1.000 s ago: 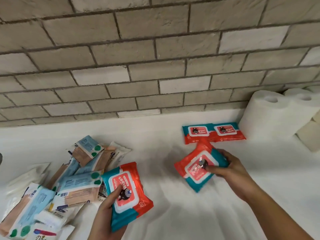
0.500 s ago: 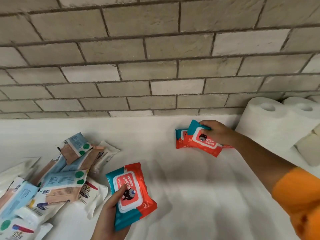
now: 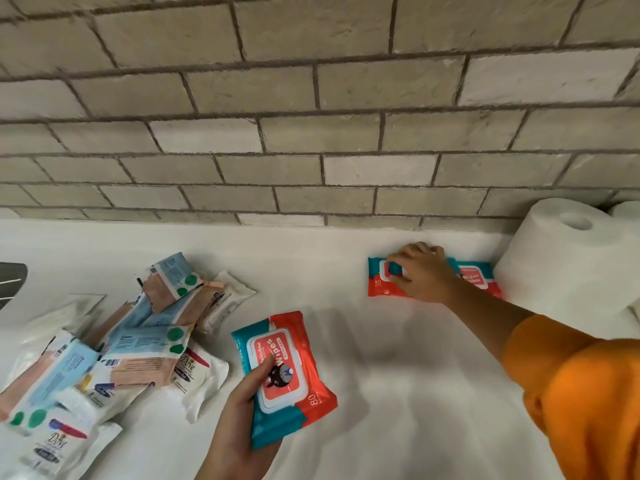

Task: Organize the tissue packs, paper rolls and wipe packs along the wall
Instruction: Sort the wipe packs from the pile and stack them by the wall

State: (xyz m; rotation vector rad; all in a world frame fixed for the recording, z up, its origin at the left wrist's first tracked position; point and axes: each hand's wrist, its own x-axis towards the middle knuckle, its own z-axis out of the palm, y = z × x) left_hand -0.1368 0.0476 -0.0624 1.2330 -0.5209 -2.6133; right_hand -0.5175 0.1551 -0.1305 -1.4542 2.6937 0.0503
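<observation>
My left hand [image 3: 239, 420] grips a red-and-teal wipe pack [image 3: 284, 372] from below, thumb on its lid, low in the middle of the white counter. Reaching to the wall, my right hand [image 3: 420, 271] lies over another red-and-teal wipe pack [image 3: 375, 282], fingers at its far edge and thumb at its near edge. That pack lies on or against a matching wipe pack [image 3: 479, 277] beside the white paper rolls [image 3: 561, 261] at the right. Several tissue packs [image 3: 138, 341] lie in a loose pile at the left.
A grey brick wall [image 3: 311, 133] runs along the back of the white counter [image 3: 398, 375]. A dark object [image 3: 10, 278] shows at the left edge. Bare counter lies along the wall between the tissue pile and the wipe packs.
My right hand carried its wipe pack from mid-counter to the wall and lowered it flat onto the packs by the paper rolls. My left hand kept hold of its pack.
</observation>
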